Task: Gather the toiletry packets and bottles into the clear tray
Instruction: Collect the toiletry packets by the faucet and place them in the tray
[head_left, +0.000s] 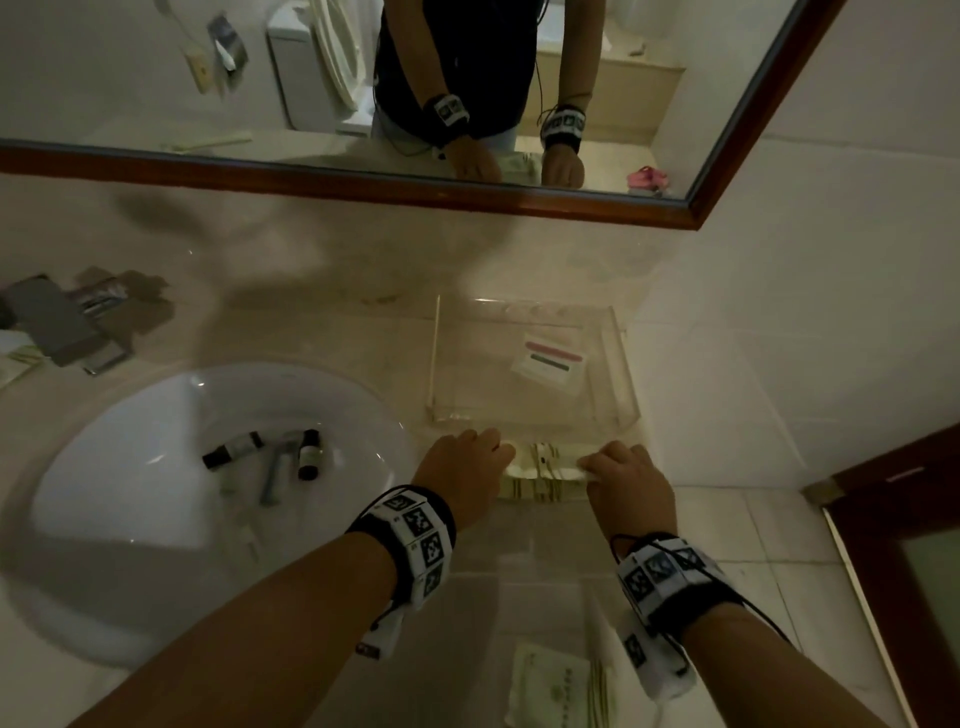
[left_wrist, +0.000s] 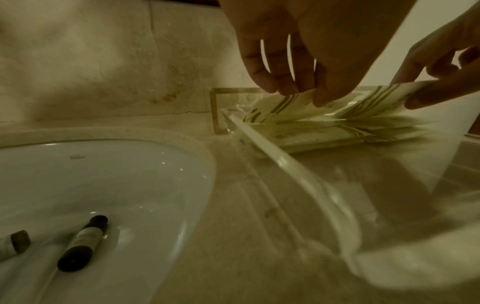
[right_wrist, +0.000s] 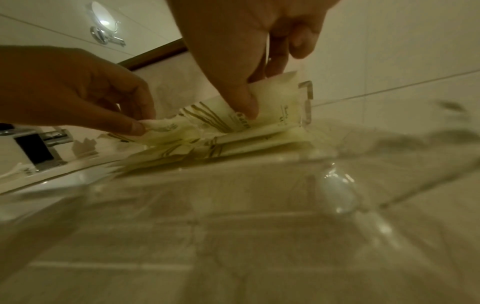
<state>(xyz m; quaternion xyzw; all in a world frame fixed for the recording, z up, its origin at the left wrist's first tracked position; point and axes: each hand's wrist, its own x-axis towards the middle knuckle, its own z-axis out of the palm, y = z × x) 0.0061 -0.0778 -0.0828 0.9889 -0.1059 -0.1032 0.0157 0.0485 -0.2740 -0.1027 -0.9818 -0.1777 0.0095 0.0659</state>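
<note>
No text is legible. The packets (right_wrist: 259, 115) at frame centre carry small green print too blurred to read, and the sink (left_wrist: 78, 157) bears a faint, unreadable maker's mark at left.

Both forearms are bare. Each wrist carries a black fabric wristband (head_left: 410, 540) ringed with white square tiles printed with black-and-white fiducial patterns. A white block-shaped wrist camera unit (head_left: 655, 660) hangs under the right band, and thin black cables (head_left: 769, 618) trail from it. In the mirror, a dark short-sleeved top (head_left: 457, 57) shows.
</note>
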